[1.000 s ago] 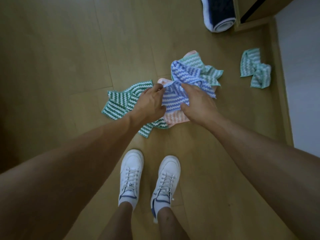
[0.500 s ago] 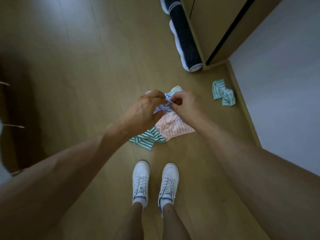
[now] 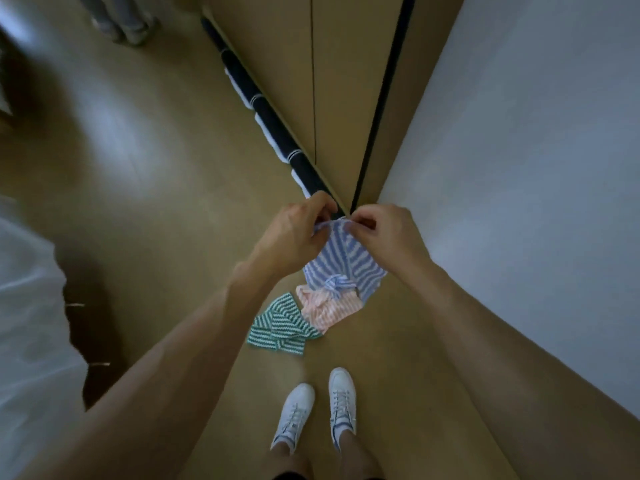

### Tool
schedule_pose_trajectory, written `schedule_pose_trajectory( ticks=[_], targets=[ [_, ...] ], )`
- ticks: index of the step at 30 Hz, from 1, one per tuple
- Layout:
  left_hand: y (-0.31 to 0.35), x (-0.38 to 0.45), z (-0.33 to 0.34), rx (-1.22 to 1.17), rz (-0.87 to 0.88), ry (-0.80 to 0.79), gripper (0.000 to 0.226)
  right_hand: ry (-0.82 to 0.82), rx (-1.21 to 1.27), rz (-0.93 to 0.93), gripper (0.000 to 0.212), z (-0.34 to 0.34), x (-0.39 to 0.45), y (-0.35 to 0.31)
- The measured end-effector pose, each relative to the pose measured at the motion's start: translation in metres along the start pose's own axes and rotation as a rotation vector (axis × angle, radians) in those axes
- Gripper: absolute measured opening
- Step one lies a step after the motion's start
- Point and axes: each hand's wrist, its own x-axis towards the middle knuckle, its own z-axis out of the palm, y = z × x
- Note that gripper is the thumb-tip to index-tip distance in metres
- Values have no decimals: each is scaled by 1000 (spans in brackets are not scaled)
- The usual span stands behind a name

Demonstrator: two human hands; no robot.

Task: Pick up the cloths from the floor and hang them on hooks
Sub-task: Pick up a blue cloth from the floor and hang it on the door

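Blue cloth (image 3: pixel 343 265) now lifted off the floor; left hand (image 3: pixel 294 237) and right hand (image 3: pixel 384 233) pinching its top edge.

The left hand (image 3: pixel 294 237) and right hand (image 3: pixel 384 233) each pinched the top edge of a blue striped cloth (image 3: pixel 343 265), which hung between them above the wooden floor (image 3: pixel 166 188). Below it, a pink striped cloth (image 3: pixel 329 306) and a green striped cloth (image 3: pixel 280 327) lay touching on the floor, near two white shoes (image 3: pixel 318 410).
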Motion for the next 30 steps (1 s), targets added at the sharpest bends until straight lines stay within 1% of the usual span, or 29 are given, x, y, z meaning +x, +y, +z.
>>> schedule_pose_trajectory(
  ticks=[5,7,10,13,21,30],
  targets=[
    [76,10,-38,-14,173,-33,10,180,22,17,11,-69,-46,-42],
    [103,14,-56,0,251,-30,9,270,32,27,10,-93,-67,-56],
    [140,22,-76,49,364,-90,12,389,9,64,12,-125,-101,-72],
    [177,24,-83,81,479,-159,14,473,-20,127,11,-151,-139,-83],
    [266,-4,-50,59,698,-342,19,734,-40,403,12,-179,-261,-98],
    [367,-74,-2,-1,863,-292,18,1050,-110,583,13,-195,-384,-105]
  ],
)
